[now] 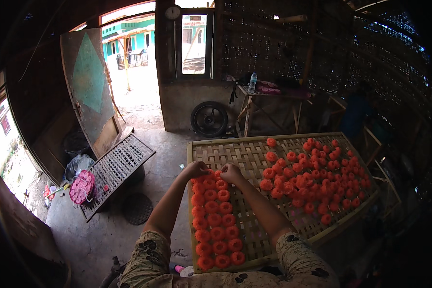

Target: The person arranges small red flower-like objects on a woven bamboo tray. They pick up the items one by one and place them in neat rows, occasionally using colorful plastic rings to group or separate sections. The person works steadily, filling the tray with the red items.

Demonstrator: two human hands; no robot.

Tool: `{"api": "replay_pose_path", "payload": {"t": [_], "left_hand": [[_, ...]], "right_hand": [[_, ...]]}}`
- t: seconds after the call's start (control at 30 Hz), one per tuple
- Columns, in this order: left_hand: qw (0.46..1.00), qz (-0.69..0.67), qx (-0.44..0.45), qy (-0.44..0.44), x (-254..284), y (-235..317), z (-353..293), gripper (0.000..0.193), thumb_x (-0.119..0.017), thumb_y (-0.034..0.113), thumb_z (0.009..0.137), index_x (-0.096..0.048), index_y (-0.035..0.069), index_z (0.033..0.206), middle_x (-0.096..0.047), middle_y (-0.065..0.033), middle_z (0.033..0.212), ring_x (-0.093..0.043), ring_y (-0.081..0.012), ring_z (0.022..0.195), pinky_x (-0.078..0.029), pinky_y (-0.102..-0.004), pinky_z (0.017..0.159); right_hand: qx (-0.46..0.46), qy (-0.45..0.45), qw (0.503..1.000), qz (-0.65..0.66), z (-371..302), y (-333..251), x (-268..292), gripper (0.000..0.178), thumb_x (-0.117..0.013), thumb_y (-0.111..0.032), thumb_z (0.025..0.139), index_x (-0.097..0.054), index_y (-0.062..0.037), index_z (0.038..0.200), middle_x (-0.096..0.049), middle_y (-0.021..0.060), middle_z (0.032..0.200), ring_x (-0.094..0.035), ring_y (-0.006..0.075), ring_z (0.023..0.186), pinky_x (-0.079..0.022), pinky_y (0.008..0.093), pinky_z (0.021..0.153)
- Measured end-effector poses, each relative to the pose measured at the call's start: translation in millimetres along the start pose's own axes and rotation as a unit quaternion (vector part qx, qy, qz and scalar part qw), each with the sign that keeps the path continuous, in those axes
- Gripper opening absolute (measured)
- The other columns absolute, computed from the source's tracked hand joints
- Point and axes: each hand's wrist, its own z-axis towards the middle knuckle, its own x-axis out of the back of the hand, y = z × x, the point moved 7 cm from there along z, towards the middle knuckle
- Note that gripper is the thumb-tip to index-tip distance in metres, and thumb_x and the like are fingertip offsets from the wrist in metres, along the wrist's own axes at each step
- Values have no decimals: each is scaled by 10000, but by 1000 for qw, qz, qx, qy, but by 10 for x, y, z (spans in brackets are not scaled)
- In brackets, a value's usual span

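Observation:
A large woven bamboo tray [254, 211] lies before me in a wooden frame. On its left side, red-orange ring-shaped pieces [217, 234] with rough, stringy surfaces lie in three lengthwise rows. At the far end of these rows, my left hand [196, 170] is closed, its fingertips pinching at a ring by the left edge. Just to its right, my right hand [232, 174] is also closed, with its fingertips at another ring [219, 174]. The fingers partly hide both pieces. A loose heap of similar red-orange pieces [302, 181] covers the tray's right half.
At left stands a low slatted bench [122, 161] with a bundle of pink round things [83, 187]. A black wheel [209, 119] leans against the wall. Behind the tray, a table [278, 94] bears a water bottle [252, 82]. A door [90, 86] stands ajar at the back left.

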Motion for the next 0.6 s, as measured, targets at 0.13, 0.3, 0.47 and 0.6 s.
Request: {"api": "replay_pose_path", "payload": {"t": [0.13,0.3,0.47,0.6], "left_hand": [[1000,3,27,-6,25,71,-63,459,-706,511,775,-704,89,956,-711,-109,951,-675,-278,903,-526,-372,784],[999,9,38,31,72,133,-99,511,-606,554,853,-701,85,1032,-701,-143,994,-666,-293,946,-512,-379,820],[994,-40,66,77,330,162,-331,478,-549,472,937,-664,51,1132,-697,-165,998,-664,-258,916,-501,-376,812],[994,-54,16,99,359,152,-591,344,-592,345,941,-675,62,1119,-704,-127,988,-659,-210,884,-514,-347,778]], "right_hand": [[33,30,999,22,-112,-55,39,344,-728,-221,752,-633,-3,1000,-688,153,910,-675,277,859,-536,369,789],[67,67,995,24,-165,87,168,322,-695,-214,823,-639,5,1053,-694,138,923,-678,249,838,-537,346,749],[69,126,990,14,-462,209,1072,258,-637,-203,866,-684,-14,1035,-701,152,907,-682,236,881,-527,335,759],[27,53,998,-23,-770,511,1361,258,-607,-168,835,-697,-29,1033,-705,154,972,-671,304,943,-517,401,845]]}}
